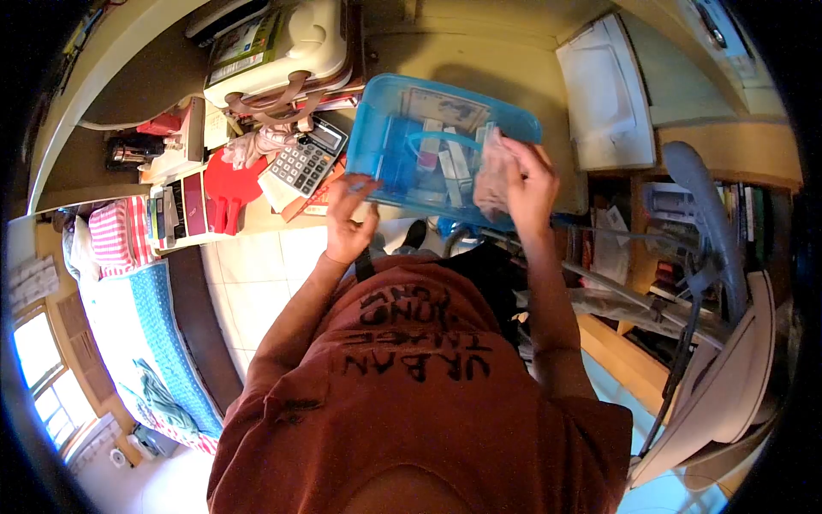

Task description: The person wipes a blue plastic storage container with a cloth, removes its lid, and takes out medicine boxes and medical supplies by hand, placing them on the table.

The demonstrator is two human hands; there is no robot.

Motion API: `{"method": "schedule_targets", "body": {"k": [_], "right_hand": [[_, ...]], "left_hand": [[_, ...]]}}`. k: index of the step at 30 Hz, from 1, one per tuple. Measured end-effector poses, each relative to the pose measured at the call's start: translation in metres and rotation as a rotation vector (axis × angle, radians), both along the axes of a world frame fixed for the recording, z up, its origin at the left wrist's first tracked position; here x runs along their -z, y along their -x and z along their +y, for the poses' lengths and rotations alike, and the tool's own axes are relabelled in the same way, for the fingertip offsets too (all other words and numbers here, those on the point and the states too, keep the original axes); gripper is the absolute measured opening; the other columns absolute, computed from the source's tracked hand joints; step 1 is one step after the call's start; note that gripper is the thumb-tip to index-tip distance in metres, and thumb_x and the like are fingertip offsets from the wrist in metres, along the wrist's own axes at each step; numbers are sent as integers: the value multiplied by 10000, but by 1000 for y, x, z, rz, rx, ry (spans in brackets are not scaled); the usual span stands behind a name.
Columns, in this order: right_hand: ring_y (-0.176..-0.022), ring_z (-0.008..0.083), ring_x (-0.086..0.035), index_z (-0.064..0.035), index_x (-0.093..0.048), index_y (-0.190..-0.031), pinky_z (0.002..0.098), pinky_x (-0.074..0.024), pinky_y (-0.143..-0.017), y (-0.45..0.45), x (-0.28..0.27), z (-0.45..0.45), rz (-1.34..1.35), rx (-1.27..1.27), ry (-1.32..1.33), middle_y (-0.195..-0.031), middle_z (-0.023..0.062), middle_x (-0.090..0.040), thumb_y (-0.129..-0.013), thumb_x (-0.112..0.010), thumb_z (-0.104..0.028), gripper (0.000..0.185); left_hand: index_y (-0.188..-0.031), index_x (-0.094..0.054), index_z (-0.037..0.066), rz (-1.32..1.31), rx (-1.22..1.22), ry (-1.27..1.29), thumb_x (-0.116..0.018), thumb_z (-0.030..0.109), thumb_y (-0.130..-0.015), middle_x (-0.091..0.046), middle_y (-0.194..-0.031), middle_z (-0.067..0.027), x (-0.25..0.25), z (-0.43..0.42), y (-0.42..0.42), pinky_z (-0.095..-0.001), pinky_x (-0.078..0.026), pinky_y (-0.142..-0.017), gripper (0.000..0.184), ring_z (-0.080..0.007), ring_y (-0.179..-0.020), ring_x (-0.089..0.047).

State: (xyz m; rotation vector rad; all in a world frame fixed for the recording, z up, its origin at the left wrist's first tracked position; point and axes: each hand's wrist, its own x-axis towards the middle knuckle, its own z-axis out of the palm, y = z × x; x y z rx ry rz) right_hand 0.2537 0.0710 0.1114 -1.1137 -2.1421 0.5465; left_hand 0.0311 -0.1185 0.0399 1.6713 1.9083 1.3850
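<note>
A translucent blue plastic box (370, 96) stands on the desk in front of me. Inside it I see small white boxes (454, 164) and a printed sheet or booklet (445, 107). My right hand (529, 176) is above the box's right side, fingers pinched on a crinkled, see-through plastic bag (491, 182) that hangs down over the box; what the bag contains is unclear. My left hand (349, 218) is at the box's front left corner, fingers curled but apart, with nothing visible between them. I cannot tell whether its fingertips touch the rim.
Left of the box lie a calculator (310, 163), red paddle-shaped items (229, 184) and a crumpled pale bag (257, 146). A cream case (295, 51) stands behind them. At right are a white folder-like panel (606, 94), a grey-armed chair (706, 214) and bookshelves.
</note>
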Motion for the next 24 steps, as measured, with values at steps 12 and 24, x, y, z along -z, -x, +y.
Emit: {"method": "schedule_targets", "body": {"k": [12,24], "right_hand": [[-913,227,-621,-53,-694,-1010,357,-490,-812,80,58,-44,-152,-835,17,-973,86,-664,-797,-612,18,239],[-864,238,-635,-25,-699,-989,320,-520,-745,45,27,-52,113,-663,136,-974,105,-635,-789,-662,37,213]], "left_hand": [[-1477,-316,30,-566,-228,95,-406,77,-995,-355,-1506,-131,14,24,7,-336,-208,-1147,493,-236,-1392,-311],[-1466,-338,28,-856,-208,31,-404,70,-991,-389,-1480,-122,16,26,10,-324,-226,-1135,481,-221,-1360,-354]]}}
